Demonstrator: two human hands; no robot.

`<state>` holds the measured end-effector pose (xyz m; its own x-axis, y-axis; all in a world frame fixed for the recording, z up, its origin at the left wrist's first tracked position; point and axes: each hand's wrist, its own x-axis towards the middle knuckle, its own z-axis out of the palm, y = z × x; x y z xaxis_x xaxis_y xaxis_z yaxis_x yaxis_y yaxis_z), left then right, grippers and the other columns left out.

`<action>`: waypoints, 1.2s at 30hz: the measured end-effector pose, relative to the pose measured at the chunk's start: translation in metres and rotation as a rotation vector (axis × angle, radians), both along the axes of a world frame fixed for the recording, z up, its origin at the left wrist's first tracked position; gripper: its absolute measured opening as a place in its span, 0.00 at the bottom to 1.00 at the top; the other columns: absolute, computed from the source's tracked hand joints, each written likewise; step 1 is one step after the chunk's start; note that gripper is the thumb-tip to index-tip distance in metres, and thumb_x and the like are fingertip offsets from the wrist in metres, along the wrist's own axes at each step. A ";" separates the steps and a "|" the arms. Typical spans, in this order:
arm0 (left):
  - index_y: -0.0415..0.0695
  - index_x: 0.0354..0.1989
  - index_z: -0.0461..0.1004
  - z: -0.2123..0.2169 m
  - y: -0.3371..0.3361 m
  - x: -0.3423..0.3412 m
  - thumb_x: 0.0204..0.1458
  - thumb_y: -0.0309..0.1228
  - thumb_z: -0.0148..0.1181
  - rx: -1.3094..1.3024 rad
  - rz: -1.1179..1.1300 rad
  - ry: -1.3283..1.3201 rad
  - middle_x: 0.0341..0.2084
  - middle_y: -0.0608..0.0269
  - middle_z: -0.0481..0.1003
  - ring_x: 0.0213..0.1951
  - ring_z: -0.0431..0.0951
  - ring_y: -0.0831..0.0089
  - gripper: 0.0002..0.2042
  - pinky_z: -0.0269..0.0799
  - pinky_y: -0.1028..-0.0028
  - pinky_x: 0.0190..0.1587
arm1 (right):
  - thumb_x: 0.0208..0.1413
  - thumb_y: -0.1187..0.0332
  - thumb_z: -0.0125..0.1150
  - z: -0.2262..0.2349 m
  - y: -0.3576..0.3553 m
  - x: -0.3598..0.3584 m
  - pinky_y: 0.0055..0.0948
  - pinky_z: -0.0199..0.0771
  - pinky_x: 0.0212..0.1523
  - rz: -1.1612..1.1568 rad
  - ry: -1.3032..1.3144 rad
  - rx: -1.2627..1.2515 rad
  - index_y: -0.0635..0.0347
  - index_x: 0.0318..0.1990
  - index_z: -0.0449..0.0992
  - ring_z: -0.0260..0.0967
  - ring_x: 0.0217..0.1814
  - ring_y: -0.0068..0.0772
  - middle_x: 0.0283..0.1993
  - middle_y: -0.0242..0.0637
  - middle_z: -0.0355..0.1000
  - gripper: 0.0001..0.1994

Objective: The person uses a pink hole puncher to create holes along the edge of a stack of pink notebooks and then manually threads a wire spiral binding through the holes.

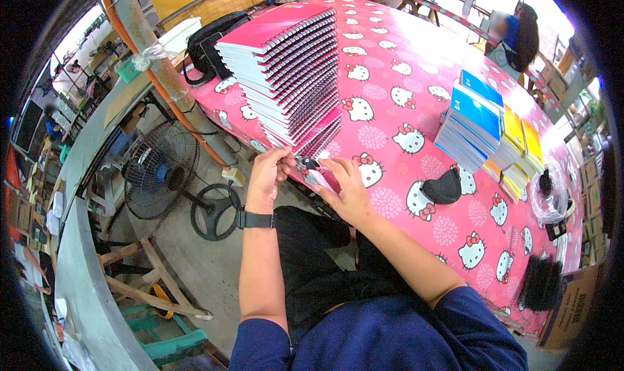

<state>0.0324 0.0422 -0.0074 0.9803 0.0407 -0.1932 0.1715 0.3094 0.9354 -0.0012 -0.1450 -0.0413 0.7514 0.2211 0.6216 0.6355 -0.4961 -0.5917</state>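
at the near edge of one pink table point(390, 117), the right hand point(344, 185) pinches one small pinkish item point(322, 179) between thumb and fingers; whether the left hand point(268, 176), fingers bent, clamps anything, i cannot tell. just beyond rises one tall notebook stack point(286, 78); farther right stand one blue pile point(474, 120) and one yellow pile point(520, 140).

L hand point(270, 172) curled, R hand point(348, 190) nr it, back up.

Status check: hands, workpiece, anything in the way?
Left hand, right hand close together at the pink table edge. Small dark item between them, grip unclear. Tall notebook stack crowds just beyond.
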 end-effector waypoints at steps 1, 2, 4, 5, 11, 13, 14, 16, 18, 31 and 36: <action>0.43 0.24 0.72 0.000 0.000 0.000 0.49 0.34 0.58 -0.003 -0.002 0.007 0.17 0.68 0.72 0.16 0.66 0.86 0.08 0.54 0.86 0.16 | 0.43 0.64 0.64 0.000 -0.001 0.000 0.41 0.59 0.50 0.001 -0.001 -0.002 0.58 0.50 0.67 0.60 0.49 0.48 0.46 0.47 0.63 0.25; 0.43 0.24 0.72 0.000 0.000 0.000 0.49 0.34 0.58 -0.005 -0.003 0.016 0.17 0.68 0.72 0.16 0.66 0.86 0.08 0.54 0.86 0.15 | 0.44 0.64 0.64 0.001 -0.001 0.000 0.41 0.60 0.50 0.006 0.011 0.005 0.58 0.50 0.68 0.60 0.49 0.48 0.46 0.47 0.64 0.24; 0.43 0.24 0.72 -0.001 -0.001 0.000 0.49 0.34 0.58 -0.018 0.005 0.007 0.17 0.68 0.72 0.16 0.66 0.86 0.08 0.54 0.86 0.15 | 0.44 0.64 0.63 0.005 -0.004 -0.001 0.40 0.61 0.50 0.011 0.024 0.011 0.59 0.50 0.68 0.61 0.49 0.48 0.46 0.47 0.65 0.23; 0.43 0.24 0.72 -0.002 -0.002 -0.001 0.49 0.34 0.58 -0.027 0.011 -0.001 0.17 0.68 0.72 0.15 0.66 0.87 0.08 0.54 0.86 0.15 | 0.45 0.64 0.62 0.008 -0.006 -0.002 0.39 0.62 0.50 0.056 0.079 0.043 0.60 0.49 0.70 0.62 0.48 0.47 0.45 0.48 0.66 0.22; 0.43 0.25 0.73 -0.005 0.000 -0.001 0.49 0.33 0.59 0.003 0.005 -0.031 0.17 0.69 0.72 0.16 0.65 0.87 0.08 0.54 0.86 0.15 | 0.50 0.65 0.59 0.026 -0.028 0.020 0.34 0.67 0.46 0.261 0.251 0.042 0.64 0.47 0.73 0.68 0.43 0.40 0.40 0.45 0.72 0.18; 0.43 0.26 0.73 -0.006 0.002 -0.001 0.50 0.33 0.59 0.004 -0.003 -0.035 0.17 0.70 0.72 0.16 0.65 0.87 0.07 0.54 0.86 0.16 | 0.54 0.64 0.56 0.033 -0.033 0.029 0.29 0.70 0.39 0.403 0.774 0.194 0.64 0.47 0.73 0.72 0.38 0.32 0.36 0.40 0.74 0.16; 0.43 0.27 0.73 -0.005 0.002 -0.001 0.50 0.33 0.59 0.004 -0.010 -0.039 0.18 0.70 0.72 0.17 0.65 0.88 0.07 0.54 0.87 0.16 | 0.57 0.63 0.53 0.036 -0.039 0.040 0.25 0.72 0.32 0.489 0.995 0.214 0.67 0.45 0.73 0.73 0.32 0.27 0.33 0.38 0.74 0.16; 0.43 0.28 0.73 -0.003 -0.001 -0.003 0.50 0.33 0.59 0.005 -0.004 -0.039 0.18 0.70 0.72 0.17 0.65 0.88 0.07 0.55 0.87 0.17 | 0.57 0.60 0.51 0.031 -0.043 0.053 0.27 0.73 0.30 0.602 1.136 0.305 0.68 0.46 0.71 0.72 0.32 0.28 0.35 0.41 0.73 0.18; 0.42 0.28 0.73 -0.001 -0.004 -0.003 0.50 0.33 0.59 0.001 0.000 -0.041 0.18 0.70 0.72 0.17 0.65 0.88 0.07 0.55 0.87 0.17 | 0.59 0.57 0.47 0.028 -0.046 0.061 0.33 0.77 0.28 0.778 1.306 0.454 0.71 0.48 0.67 0.72 0.33 0.31 0.39 0.47 0.71 0.22; 0.41 0.23 0.73 -0.007 -0.013 -0.012 0.47 0.37 0.64 0.398 0.147 -0.146 0.18 0.70 0.72 0.19 0.66 0.84 0.12 0.59 0.83 0.21 | 0.42 0.58 0.62 0.041 -0.100 0.034 0.43 0.57 0.52 -0.164 0.117 -0.558 0.55 0.47 0.72 0.61 0.51 0.44 0.45 0.41 0.67 0.23; 0.37 0.22 0.75 -0.007 -0.028 -0.016 0.42 0.36 0.68 0.638 0.326 -0.239 0.15 0.69 0.71 0.18 0.68 0.80 0.14 0.64 0.80 0.23 | 0.42 0.58 0.62 0.020 -0.112 0.036 0.45 0.55 0.54 -0.183 0.158 -0.548 0.55 0.48 0.70 0.60 0.53 0.44 0.47 0.43 0.66 0.24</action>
